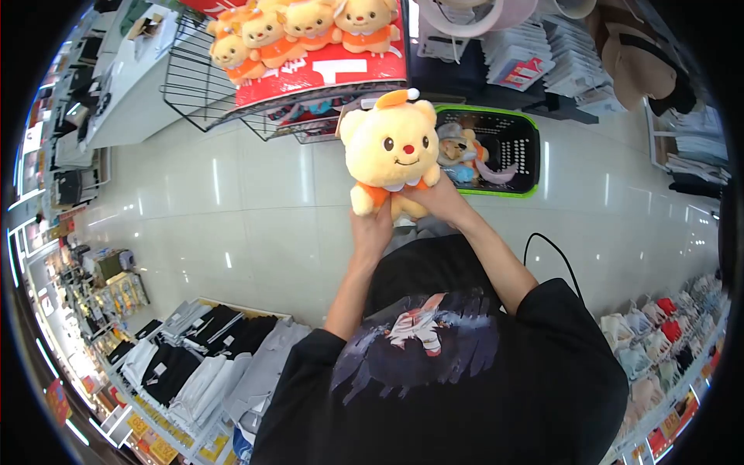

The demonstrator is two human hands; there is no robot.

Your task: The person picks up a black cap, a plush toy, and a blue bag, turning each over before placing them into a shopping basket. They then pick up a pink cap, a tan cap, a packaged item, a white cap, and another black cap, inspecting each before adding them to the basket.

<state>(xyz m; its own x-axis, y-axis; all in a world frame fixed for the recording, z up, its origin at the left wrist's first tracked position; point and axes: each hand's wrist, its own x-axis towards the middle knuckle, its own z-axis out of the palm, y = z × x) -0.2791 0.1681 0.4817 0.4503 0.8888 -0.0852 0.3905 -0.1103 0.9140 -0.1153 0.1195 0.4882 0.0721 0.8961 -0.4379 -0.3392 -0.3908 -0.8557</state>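
One fuzzy, round-headed plush bear (394,147) is pinched by left hand (372,230) and right hand (445,202), near a perforated basket (518,156).

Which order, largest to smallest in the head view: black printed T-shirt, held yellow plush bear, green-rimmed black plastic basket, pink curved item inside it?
Black T-shirt
Held bear and basket: too alike to rank; bear seems nearer the camera
Pink item

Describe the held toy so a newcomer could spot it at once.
Start at the red display near the top, lined with similar toy bears. Just below it, the left hand and right hand hold a yellow bear in orange. Unlike them, it is held.
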